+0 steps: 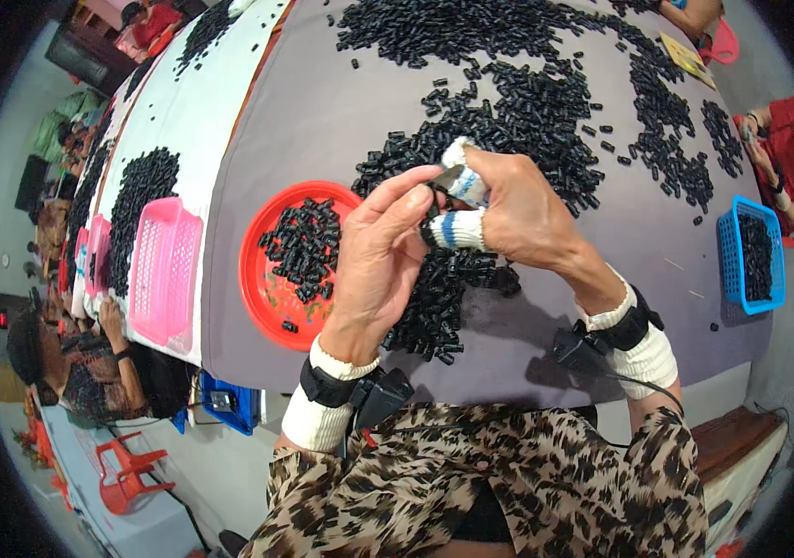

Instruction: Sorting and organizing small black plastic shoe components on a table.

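Observation:
My left hand (380, 256) pinches a small black plastic part (431, 197) between thumb and fingers. Against it closes my right hand (529, 212), its thumb and forefinger wrapped in white cloth covers with blue stripes. A short flat grey piece (450, 177), apparently a small blade, shows between the right fingers at the black part; its far end is hidden. Below and beyond both hands spreads a heap of black plastic parts (509, 121) on the grey tabletop. A red round plate (250, 279) with more of these parts lies just left of my left hand.
A pink basket (166, 270) stands on the white table at left, beside another black heap (144, 186). At far right sits a blue basket (752, 299) of black parts. Co-workers sit left and right. A red stool (127, 472) stands lower left.

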Available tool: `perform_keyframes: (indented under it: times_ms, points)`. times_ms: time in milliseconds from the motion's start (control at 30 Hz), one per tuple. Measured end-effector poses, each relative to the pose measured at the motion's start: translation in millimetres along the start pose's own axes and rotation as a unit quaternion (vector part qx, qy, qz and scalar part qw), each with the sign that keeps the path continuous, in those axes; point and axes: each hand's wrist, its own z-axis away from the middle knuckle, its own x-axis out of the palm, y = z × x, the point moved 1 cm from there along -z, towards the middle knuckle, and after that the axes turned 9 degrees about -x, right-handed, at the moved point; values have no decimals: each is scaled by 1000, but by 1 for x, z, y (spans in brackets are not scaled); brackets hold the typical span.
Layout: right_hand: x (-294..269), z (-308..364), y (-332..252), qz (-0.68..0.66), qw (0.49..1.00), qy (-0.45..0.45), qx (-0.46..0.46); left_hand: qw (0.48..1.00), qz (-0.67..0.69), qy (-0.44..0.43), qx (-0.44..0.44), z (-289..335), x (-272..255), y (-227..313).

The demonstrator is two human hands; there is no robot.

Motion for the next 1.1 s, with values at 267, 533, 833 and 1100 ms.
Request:
perform_keyframes:
  times_ms: [267,533,833,1100]
  points:
    - [1,1,-3,21,999,-1,35,999,-5,-37,-11,2,-5,-2]
    - [7,0,1,20,999,-10,44,999,-9,-27,-14,6,-8,1]
    - [12,-1,3,2,998,-38,54,998,-49,35,-16,7,-21,4]
    - [0,11,22,33,996,-22,76,986,-46,152,57,12,-65,16]
